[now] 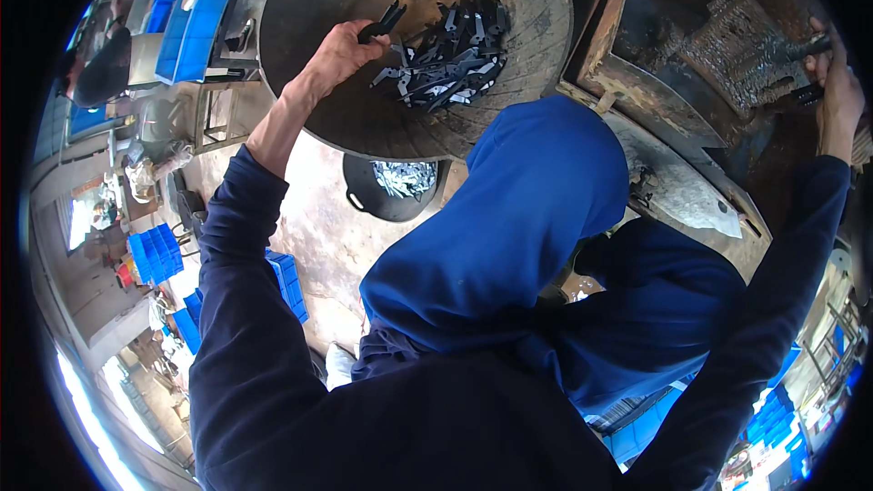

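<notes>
My left hand (344,56) is over the left side of a wide, round, worn metal pan. Its fingers are closed on dark, narrow metal pieces (384,22) whose ends stick out past the fingertips. Beside it a pile of similar black and shiny metal pieces (455,50) lies in the pan. At the far right my right hand (838,95) is closed by a rusty, wet-looking metal tray. Dark pieces (808,47) show at its fingers, small and near the picture's rim, so their exact kind is not clear.
The round pan (309,0) fills the far middle. A black tub (368,193) of shiny pieces stands on the floor below it. The rusty tray (650,86) has a raised edge. Blue crates (156,253) stand at left. My blue-clad knees are between pan and body.
</notes>
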`<action>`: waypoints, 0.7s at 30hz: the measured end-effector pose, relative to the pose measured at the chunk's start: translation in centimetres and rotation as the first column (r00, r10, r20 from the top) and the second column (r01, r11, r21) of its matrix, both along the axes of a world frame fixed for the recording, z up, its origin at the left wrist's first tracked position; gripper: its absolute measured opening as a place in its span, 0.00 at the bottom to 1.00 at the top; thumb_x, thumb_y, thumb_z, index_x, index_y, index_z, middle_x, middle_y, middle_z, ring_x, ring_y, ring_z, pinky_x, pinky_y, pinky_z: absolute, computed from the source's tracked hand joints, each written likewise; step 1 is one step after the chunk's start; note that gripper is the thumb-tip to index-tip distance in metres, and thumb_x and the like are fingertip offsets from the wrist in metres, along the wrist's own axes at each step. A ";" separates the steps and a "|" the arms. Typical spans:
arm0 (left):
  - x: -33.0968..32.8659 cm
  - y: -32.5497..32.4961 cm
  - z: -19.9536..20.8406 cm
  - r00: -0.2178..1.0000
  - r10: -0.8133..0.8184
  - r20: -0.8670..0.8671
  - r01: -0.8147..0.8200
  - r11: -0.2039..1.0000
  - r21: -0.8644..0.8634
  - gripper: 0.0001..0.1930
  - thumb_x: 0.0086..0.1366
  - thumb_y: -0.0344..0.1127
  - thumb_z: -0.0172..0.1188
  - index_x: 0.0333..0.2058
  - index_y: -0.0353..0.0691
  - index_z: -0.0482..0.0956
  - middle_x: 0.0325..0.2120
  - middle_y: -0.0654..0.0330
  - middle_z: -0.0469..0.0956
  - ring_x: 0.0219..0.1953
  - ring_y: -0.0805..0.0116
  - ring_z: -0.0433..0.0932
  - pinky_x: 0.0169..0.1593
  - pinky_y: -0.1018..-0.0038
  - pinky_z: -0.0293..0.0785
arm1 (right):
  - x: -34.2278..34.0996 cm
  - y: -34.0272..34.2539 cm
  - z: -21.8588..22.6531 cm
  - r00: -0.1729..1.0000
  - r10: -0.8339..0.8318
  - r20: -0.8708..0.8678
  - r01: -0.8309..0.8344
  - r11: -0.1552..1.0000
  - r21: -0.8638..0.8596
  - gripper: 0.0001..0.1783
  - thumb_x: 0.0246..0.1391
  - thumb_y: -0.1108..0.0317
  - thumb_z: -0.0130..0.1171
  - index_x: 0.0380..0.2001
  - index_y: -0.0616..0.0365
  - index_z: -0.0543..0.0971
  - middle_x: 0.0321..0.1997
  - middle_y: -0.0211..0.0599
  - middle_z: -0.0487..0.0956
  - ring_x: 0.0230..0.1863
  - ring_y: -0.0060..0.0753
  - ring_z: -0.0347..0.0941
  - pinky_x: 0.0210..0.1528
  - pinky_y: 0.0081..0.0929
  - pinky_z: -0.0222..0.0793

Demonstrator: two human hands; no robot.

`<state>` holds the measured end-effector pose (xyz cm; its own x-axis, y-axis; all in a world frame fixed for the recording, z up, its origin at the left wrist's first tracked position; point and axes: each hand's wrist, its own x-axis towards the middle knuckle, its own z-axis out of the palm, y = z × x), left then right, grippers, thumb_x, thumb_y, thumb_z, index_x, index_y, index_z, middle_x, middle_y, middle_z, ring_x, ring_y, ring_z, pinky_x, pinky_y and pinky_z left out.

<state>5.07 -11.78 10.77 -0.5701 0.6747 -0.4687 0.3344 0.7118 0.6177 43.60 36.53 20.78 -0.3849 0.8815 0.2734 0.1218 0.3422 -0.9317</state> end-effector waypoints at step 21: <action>9.2 16.3 8.7 0.993 -0.094 0.077 0.041 0.859 0.510 0.08 0.64 0.35 0.64 0.29 0.36 0.80 0.18 0.71 0.71 0.20 0.82 0.65 0.23 0.79 0.59 | -0.3 -2.0 0.4 0.997 -0.072 0.006 0.072 0.997 0.010 0.18 0.66 0.62 0.55 0.49 0.67 0.81 0.15 0.23 0.62 0.19 0.18 0.61 0.28 0.17 0.62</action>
<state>14.31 4.47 19.46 -0.4846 0.8689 -0.1012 0.2909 0.2691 0.9181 43.33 34.58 21.17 -0.3223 0.9042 0.2802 0.1525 0.3417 -0.9274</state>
